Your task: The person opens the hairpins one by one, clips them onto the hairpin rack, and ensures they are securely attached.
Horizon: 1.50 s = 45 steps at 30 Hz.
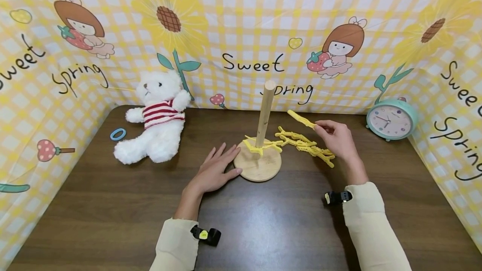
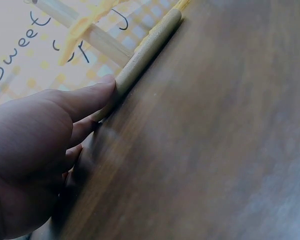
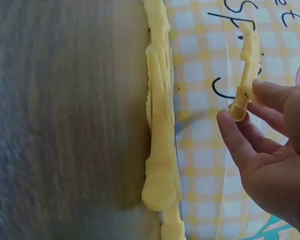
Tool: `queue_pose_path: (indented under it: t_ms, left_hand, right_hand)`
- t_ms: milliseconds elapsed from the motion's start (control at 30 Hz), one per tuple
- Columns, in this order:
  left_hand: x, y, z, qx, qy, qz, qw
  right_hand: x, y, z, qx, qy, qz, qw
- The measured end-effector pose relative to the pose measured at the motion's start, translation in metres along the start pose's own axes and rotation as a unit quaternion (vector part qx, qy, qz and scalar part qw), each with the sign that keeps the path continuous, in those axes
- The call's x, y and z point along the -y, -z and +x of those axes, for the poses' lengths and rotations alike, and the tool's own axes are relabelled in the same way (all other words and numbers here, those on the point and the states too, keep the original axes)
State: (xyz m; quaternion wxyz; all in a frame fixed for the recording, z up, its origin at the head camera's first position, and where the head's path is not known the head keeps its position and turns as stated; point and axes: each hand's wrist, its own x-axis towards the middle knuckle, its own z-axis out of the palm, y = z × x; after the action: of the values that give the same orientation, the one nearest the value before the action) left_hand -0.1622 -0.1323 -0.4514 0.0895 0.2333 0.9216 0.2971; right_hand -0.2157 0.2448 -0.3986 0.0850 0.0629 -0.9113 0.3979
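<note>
My right hand (image 1: 337,139) pinches one end of a knobbly yellow plastic stick (image 1: 301,118), raised above the table with its far end angled toward the wooden post. In the right wrist view, thumb and fingertips grip its hollow-looking end. My left hand (image 1: 218,170) lies low with fingers spread, thumb and index fingertip at the left rim of a round wooden base (image 1: 260,172). A wooden post (image 1: 265,112) rises upright from that base. Yellow branch-like pieces (image 1: 250,147) lie around the post's foot. Beneath my right hand, more yellow sticks (image 1: 314,149) lie in a loose pile.
A white teddy bear (image 1: 162,116) in a striped shirt sits at the back left, beside a blue ring (image 1: 118,134). At the right stands a mint-green alarm clock (image 1: 391,119). Patterned cloth (image 1: 248,24) walls in the back and sides of the brown table (image 1: 286,221).
</note>
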Motion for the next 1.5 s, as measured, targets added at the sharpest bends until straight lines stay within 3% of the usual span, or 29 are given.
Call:
queue_pose_path:
  t_ms: [433,867,1100,1333,1500]
  left_hand:
    - [0.0,0.0,0.0,0.001,0.0,0.0,1.0]
    - [-0.001,0.002,0.0,-0.003,-0.006,-0.002,1.0]
    - [0.0,0.001,0.0,-0.002,-0.004,0.0,1.0]
    - [0.0,0.0,0.0,0.001,0.003,0.001,1.0]
    - [0.001,0.0,0.0,0.0,0.0,-0.003,1.0]
  right_hand:
    - [0.011,-0.009,-0.004,-0.027,0.04,0.035,0.9982]
    - [0.023,-0.015,-0.012,-0.051,0.13,0.063,0.9882]
    - [0.03,-0.018,-0.017,-0.062,0.187,0.085,0.9767]
    - [0.057,-0.015,-0.03,-0.064,0.242,0.1,0.9629]
    - [0.063,-0.016,-0.032,-0.061,0.28,0.103,0.9525]
